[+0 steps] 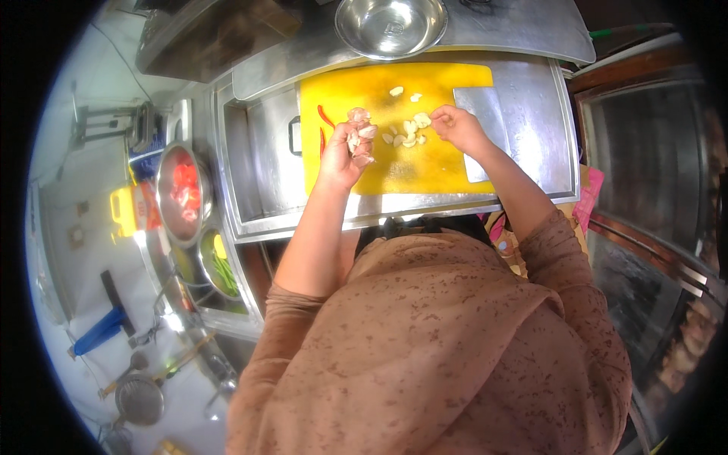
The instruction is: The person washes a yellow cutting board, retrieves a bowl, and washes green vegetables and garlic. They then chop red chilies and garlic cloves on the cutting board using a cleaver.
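My left hand (339,162) is closed around a bunch of garlic cloves and papery garlic skins (362,133), held over the left part of a yellow cutting board (392,179). To the right, my right hand (452,126) has its fingers bent, their tips at a pale garlic clove (422,119); whether they pinch it is unclear. Several peeled cloves (409,140) lie together between the hands. Farther back are two pale garlic pieces (396,91). Two red chilies (325,116) rest beside my left hand. A broad, flat metal blade (480,136), perhaps a cleaver's, lies under my right forearm.
A steel bowl (392,28) stands on the metal shelf behind the board. The board spans a steel sink (261,165). At left are a bowl of red pieces (181,196), a bowl of green vegetables (223,264) and hanging utensils (139,398). A glass-fronted cabinet (642,165) borders the right.
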`<action>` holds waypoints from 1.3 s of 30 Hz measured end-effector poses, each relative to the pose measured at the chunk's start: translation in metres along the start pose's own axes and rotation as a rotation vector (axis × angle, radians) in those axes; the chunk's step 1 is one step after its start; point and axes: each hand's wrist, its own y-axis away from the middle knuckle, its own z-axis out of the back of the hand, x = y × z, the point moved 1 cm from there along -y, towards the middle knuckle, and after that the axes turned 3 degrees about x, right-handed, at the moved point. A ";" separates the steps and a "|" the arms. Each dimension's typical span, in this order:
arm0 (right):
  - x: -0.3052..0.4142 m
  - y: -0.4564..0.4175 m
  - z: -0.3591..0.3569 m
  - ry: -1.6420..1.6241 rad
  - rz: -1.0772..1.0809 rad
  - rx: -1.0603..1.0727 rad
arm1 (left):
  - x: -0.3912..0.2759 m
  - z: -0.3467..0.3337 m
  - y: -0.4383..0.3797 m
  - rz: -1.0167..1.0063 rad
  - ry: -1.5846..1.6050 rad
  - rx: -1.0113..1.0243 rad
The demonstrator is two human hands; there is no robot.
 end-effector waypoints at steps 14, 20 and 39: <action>-0.049 0.263 -0.023 -0.330 -0.180 -1.061 | 0.037 -0.053 -0.029 0.369 -0.432 0.021; -0.059 0.484 -0.281 -0.423 -0.848 -1.451 | 0.168 -0.091 0.022 0.968 -0.365 0.362; -0.091 0.749 -0.667 -1.008 -1.254 -2.199 | 0.659 0.150 0.542 1.893 -1.492 1.133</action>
